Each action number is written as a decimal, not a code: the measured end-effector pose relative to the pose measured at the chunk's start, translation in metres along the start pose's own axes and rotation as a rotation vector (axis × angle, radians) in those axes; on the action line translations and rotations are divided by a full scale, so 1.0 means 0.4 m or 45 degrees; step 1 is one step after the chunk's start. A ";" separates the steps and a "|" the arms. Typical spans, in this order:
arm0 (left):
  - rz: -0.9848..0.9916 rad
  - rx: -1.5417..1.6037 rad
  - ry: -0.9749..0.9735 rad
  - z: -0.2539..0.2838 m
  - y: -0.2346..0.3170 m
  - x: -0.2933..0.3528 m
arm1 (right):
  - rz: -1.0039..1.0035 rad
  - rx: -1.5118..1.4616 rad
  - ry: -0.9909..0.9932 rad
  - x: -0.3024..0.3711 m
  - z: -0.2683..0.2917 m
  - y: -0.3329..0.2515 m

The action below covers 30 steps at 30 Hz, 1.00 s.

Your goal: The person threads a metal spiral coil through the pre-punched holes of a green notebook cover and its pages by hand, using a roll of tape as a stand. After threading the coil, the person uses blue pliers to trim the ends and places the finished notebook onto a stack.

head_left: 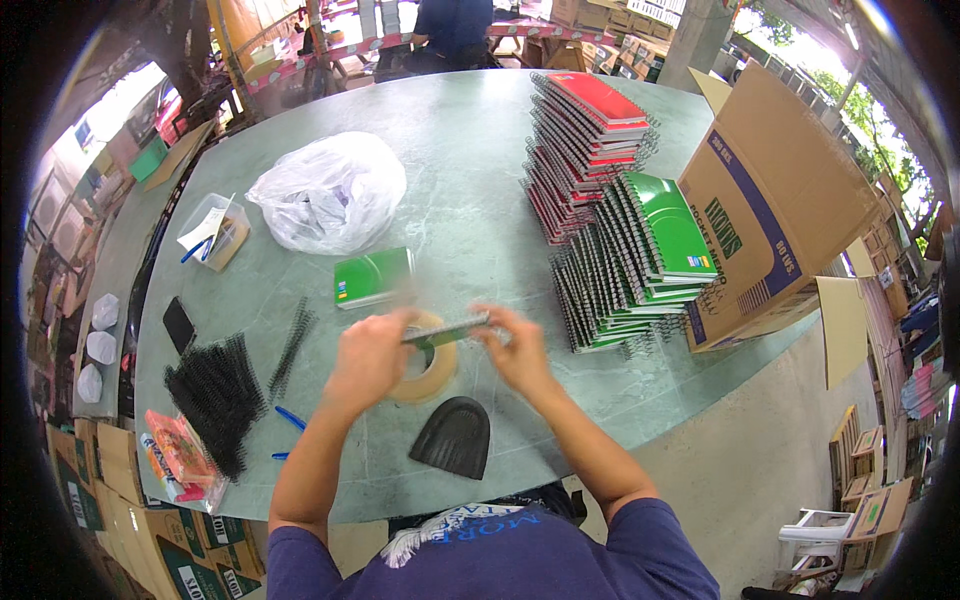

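Observation:
Between my hands is a small green notebook [450,328], turned nearly edge-on. My left hand [368,360] grips its left end, partly smeared by motion, and my right hand [517,352] pinches the right end. Underneath lies a wide roll of tan tape [437,383], partly hidden by the left hand. Just beyond, another green notebook [372,277] rests flat on the table. A black rounded pad [455,438] lies close to me. Blue tool handles [290,420] and a few loose black spiral coils [291,350] are left of my left forearm.
Stacked spiral notebooks, red [600,100] and green [670,230], stand at the right beside an open cardboard box [770,200]. Leftward are a coil heap [215,395], a phone [180,325], a plastic tub [232,240] with pens and a white plastic bag [335,195]. A person [452,35] sits beyond.

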<state>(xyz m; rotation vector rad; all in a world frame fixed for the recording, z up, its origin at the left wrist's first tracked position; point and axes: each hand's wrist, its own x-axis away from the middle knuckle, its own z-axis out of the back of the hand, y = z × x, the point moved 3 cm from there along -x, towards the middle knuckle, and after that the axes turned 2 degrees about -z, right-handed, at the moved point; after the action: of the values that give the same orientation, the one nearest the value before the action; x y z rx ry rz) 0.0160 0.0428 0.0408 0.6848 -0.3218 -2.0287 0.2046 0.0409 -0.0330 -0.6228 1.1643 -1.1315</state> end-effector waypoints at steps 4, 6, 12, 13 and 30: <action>0.089 0.146 0.108 -0.019 0.023 0.053 | -0.573 -0.613 -0.203 -0.008 0.026 -0.045; -0.053 0.254 0.117 -0.056 0.114 0.070 | -0.450 -0.614 -0.275 -0.002 0.014 -0.096; -0.389 0.260 0.463 0.057 0.161 0.074 | 0.052 -0.388 0.195 -0.134 0.343 -0.356; -0.342 0.286 0.482 0.069 0.146 0.073 | 0.058 -0.360 0.197 -0.160 0.421 -0.388; -0.048 0.333 0.279 -0.007 0.013 0.122 | -0.047 1.213 0.189 -0.195 0.543 -0.243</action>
<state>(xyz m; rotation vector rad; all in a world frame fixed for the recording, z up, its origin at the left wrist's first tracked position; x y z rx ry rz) 0.0016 -0.0011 0.0245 1.0729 -0.4523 -1.9425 0.3733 0.0442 0.1522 0.1808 0.6057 -1.6019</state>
